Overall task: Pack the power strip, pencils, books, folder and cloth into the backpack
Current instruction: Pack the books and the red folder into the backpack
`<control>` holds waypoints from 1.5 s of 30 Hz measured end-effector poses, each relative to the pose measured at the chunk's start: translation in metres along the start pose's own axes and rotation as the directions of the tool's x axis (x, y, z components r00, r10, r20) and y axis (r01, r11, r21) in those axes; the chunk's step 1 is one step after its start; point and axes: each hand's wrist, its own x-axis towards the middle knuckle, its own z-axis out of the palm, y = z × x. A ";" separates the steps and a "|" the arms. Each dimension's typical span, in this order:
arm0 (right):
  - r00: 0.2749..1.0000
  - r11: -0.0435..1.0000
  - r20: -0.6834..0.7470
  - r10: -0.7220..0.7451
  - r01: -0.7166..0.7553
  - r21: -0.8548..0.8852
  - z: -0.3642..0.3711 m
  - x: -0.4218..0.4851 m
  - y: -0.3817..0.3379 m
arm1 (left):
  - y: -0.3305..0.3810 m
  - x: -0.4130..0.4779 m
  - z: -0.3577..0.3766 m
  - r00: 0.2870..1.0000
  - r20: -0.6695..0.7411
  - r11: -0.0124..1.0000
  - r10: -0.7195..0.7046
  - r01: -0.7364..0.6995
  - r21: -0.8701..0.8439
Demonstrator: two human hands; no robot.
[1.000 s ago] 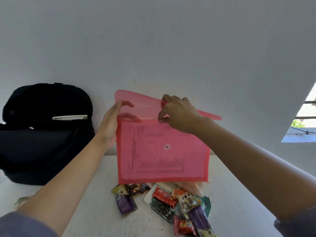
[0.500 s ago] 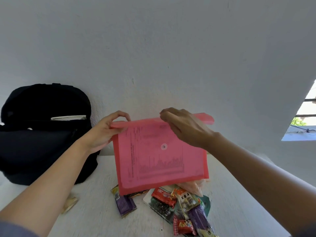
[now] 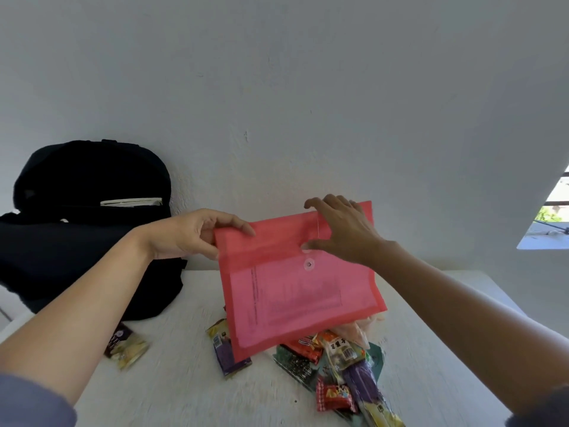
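Red translucent plastic folder [image 3: 303, 282], seen from the head camera, hangs in the air over the middle of the white table [image 3: 184, 383]. It is upright but tipped, with its lower left corner dipping toward a heap of colourful snack packets [image 3: 338, 362] near the table's near edge. Printed paper sheets [image 3: 286, 309] show through its front.

The left grip [image 3: 191, 232] pinches the folder's upper left corner between thumb and fingers, which steadies it. The right grip [image 3: 341, 229] is narrow on the top edge, right of centre. Its fingers hook over the fold from behind, and its thumb presses the front flap [image 3: 271, 241] down just above the round white snap stud [image 3: 308, 264]. The stud is uncovered, so the flap looks folded over but not yet fastened. I judge the thumb is there to press the snap home, so the papers cannot slide out in the bag.

The folder thus sits between both grips, held at its top only. Its body hangs free below them, and its bottom edge hides part of the packets.

At the far left corner a black fabric backpack [image 3: 77, 241] leans against the pale wall [image 3: 277, 118]. Its mouth is open toward the person, with a white-edged book [image 3: 132, 201] already lodged inside. It stands just left of the left grip, so the carry across should be short. One more packet [image 3: 126, 349] lies near the backpack's foot.
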 end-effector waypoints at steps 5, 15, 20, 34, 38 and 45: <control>0.985 0.993 -0.134 -0.105 0.096 -0.066 0.003 0.005 -0.010 | 0.011 0.007 0.007 0.981 -0.178 0.990 -0.076 0.095 0.103; 0.921 0.935 -0.188 -0.342 0.354 0.033 -0.026 0.012 -0.045 | 0.066 0.066 0.045 0.962 -0.242 0.690 -0.128 0.262 0.674; 0.819 0.906 -0.390 -0.421 0.393 -0.155 -0.040 0.005 -0.026 | 0.083 0.060 0.038 0.958 -0.270 0.776 -0.098 0.243 0.582; 0.677 0.836 -0.494 -0.546 0.479 -0.268 -0.041 -0.005 -0.010 | 0.107 0.039 0.037 0.945 -0.325 0.997 -0.021 0.043 0.060; 0.670 0.872 -0.561 -0.485 0.420 -0.252 -0.041 -0.004 -0.009 | 0.111 0.037 0.031 0.924 -0.379 0.998 -0.039 0.019 -0.059; 0.663 0.906 -0.627 -0.409 0.377 -0.193 -0.048 0.008 -0.007 | 0.110 0.040 0.031 0.940 -0.338 0.997 -0.038 0.013 -0.075</control>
